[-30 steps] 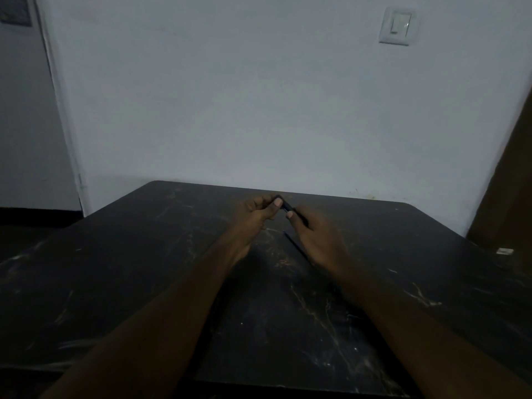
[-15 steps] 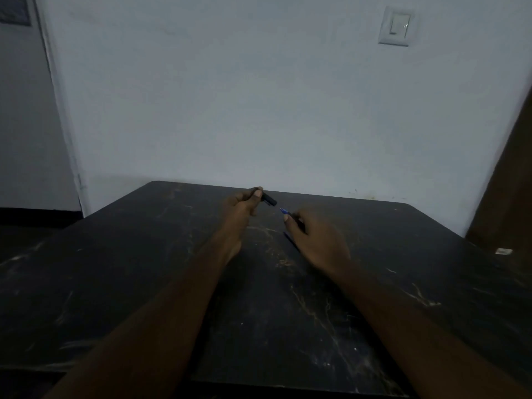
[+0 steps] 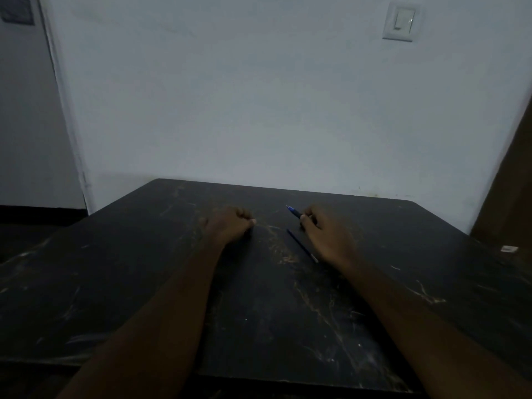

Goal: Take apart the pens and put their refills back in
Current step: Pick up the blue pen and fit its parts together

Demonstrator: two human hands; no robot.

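Right fingertips [image 3: 309, 216]: were pinched round the pen [image 3: 294, 211], whose blue tip projected beyond them, up and toward the left hand [image 3: 230, 227]. The grip was judged to sit near the front end only, so the pen could be levered out and dropped if it were twisted hard.
Pen behind the fingertips: was hidden by the right hand [image 3: 326, 236], and how much of it was enclosed could not be told.
Left fingers [image 3: 243, 216]: were curled tight into a fist, knuckles up. Whether a part was closed inside could not be told. A small piece, if held there, could be mislaid on the dark top once released.
Refill [image 3: 302, 245]: was laid loose on the table [image 3: 144, 283], just below the right fingertips and beside that hand, between the two hands and touched by neither. Being thin, round and barely distinguishable from the surface, it was judged liable to be rolled or swept away by the right wrist.
Light: was dim, so a missed entry of the refill into the pen was considered possible.
Right hand pose: the back was turned up and the wrist was kept low over the table.
Left hand pose: was set low at the table, well apart from the pen tip. Contact could not be confirmed.
Forearms: were stretched forward and angled toward each other.
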